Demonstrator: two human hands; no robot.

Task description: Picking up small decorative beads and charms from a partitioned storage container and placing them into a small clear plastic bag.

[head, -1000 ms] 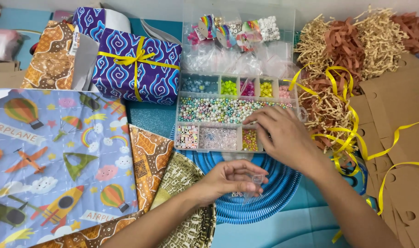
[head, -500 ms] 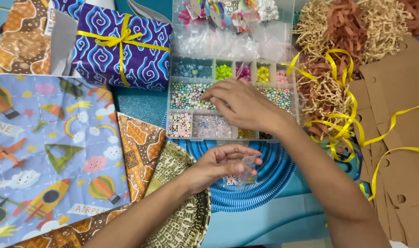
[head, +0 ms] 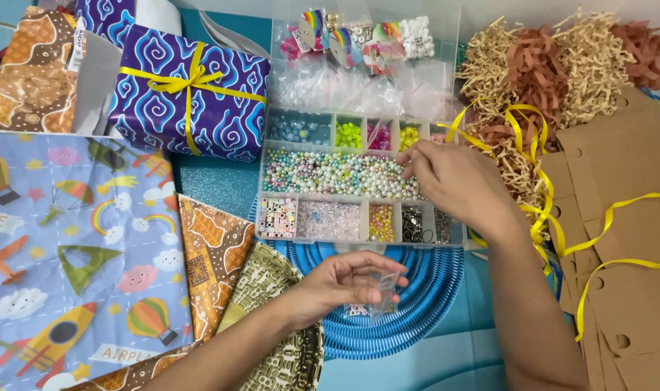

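Head view of our two bare hands over a craft-covered desk. Our right hand, entering from 5 o'clock, reaches to the centre of the frame, its fingertips drawn together over the long middle compartment of a clear bead organiser box; whether a bead is pinched between them we cannot tell. That compartment holds mixed pastel pearl beads; the row above it holds blue, green, pink and yellow beads, and the row below holds letter cubes, clear beads, small orange-yellow beads and dark metal rings. Our left hand, entering from 7 o'clock, lies just below the box at 6 o'clock of it, curled with thumb and fingers pinching a small clear plastic bag that hangs over a blue ribbed round mat. The open lid of the box, at 12 o'clock, carries small packets of beads. At 10 o'clock stands a gift box wrapped in blue swirl paper tied with yellow ribbon. At 9 o'clock lies a sheet of pale blue wrapping paper printed with rockets and balloons, with brown patterned sheets beside it. At 2 o'clock sits shredded paper filler, and at 3 o'clock brown card pieces crossed by loose yellow ribbon.
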